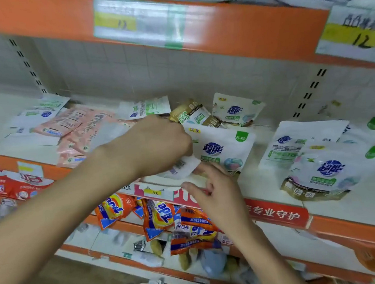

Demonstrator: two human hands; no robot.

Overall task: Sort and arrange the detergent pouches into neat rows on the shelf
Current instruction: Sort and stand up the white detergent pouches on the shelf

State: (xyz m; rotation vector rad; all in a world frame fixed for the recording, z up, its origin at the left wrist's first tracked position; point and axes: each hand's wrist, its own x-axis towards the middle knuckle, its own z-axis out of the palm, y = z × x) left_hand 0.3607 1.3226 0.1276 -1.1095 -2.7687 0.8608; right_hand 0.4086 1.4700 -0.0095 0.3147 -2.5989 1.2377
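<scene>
A white store shelf (263, 180) with orange edging and a tiled back panel (152, 72) holds scattered pouches (321, 165). The left hand (159, 142) pinches a white pouch (185, 167) at the shelf's front. The right hand (216, 194), fingers loosely spread, hovers just beside it.

The bare left forearm (62, 211) comes in from the lower left and stretches up toward the middle, with the left hand (159, 142) turned back-side up, its fingers curled downward and pinching the top edge of a small white pouch (184, 167). The bare right forearm (261, 249) rises from the bottom edge, and the right hand (214, 194) is just below and to the right of the left one. Its fingers are loosely spread and slightly bent, the fingertips pointing left and up, and they grip nothing.
</scene>
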